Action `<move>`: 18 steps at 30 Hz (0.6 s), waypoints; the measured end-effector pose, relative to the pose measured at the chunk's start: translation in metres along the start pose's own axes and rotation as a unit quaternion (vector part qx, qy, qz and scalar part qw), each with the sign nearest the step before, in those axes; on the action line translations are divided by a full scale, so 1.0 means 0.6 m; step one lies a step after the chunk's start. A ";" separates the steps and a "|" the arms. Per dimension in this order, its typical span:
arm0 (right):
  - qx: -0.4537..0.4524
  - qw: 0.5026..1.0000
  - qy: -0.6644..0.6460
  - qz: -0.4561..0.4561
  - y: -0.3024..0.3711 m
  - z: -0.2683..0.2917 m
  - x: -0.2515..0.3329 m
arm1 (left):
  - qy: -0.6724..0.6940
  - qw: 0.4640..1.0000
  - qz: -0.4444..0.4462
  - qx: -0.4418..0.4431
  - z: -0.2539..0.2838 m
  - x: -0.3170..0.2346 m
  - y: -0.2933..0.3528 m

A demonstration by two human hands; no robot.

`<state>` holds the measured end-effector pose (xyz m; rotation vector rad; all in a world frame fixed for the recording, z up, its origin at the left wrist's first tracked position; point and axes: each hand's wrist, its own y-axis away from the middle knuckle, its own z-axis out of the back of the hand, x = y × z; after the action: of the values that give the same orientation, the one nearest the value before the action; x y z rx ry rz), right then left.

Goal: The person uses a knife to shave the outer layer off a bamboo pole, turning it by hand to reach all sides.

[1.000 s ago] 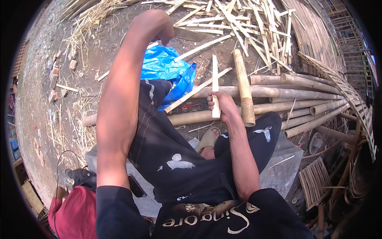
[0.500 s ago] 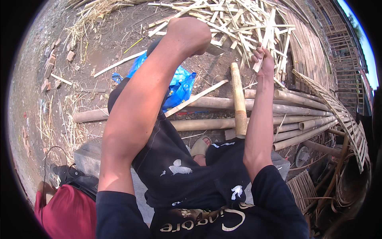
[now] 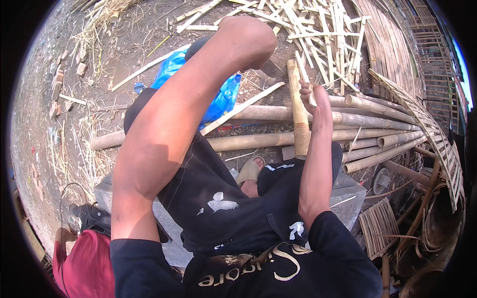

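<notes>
My left hand [image 3: 259,48] is closed in a fist at the top middle, its fingers mostly turned away from view. The dark, flat blade of a knife [image 3: 273,67] juts out beside it, only partly visible. To the right, my right hand [image 3: 318,98] grips the lower end of a pale bamboo strip [image 3: 302,67], which points away from me. Between my arms a short bamboo pole [image 3: 299,114] rests across longer poles, its far end close to the strip.
Long bamboo poles [image 3: 268,140] lie across the ground ahead. Beyond them is a heap of split strips [image 3: 323,35]. A blue plastic bag [image 3: 226,99] lies by my left arm. A slatted bamboo panel [image 3: 422,119] stands right; a person in a red shirt [image 3: 89,263] is lower left.
My right hand has drawn the bamboo strip nearer and leftward, toward the short pole. My left fist has shifted slightly right with the knife. The view has tilted a little.
</notes>
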<state>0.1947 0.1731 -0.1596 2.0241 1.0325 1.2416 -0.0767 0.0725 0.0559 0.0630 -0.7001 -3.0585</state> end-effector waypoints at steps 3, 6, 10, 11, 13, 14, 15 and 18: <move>0.032 0.998 -0.039 0.038 -0.051 0.056 0.049 | -0.015 1.000 -0.019 -0.010 -0.005 -0.021 -0.032; 0.009 0.998 -0.045 0.051 -0.060 0.033 0.090 | -0.012 1.000 0.001 0.029 0.004 -0.019 -0.032; 0.052 0.993 -0.083 0.063 -0.088 0.038 0.178 | 0.028 0.999 -0.014 -0.035 -0.008 -0.015 -0.038; 0.075 0.990 -0.113 0.043 -0.094 0.032 0.196 | 0.032 0.999 -0.019 -0.038 -0.010 -0.016 -0.043; 0.048 0.993 -0.066 0.084 -0.094 0.020 0.208 | 0.042 0.998 -0.018 -0.034 -0.009 -0.021 -0.051; 0.054 0.994 -0.045 0.081 -0.094 0.016 0.212 | 0.046 0.998 -0.013 -0.029 0.001 -0.025 -0.050; 0.034 0.992 -0.013 0.117 -0.096 0.012 0.215 | 0.051 0.998 -0.009 -0.024 0.010 -0.030 -0.049; 0.055 0.993 -0.002 0.107 -0.123 -0.010 0.262 | 0.051 0.998 -0.009 0.023 0.032 -0.031 -0.045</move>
<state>0.2095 0.3445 -0.1374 2.2696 0.9197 1.3131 -0.0587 0.1053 0.0622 0.2259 -0.7685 -3.0297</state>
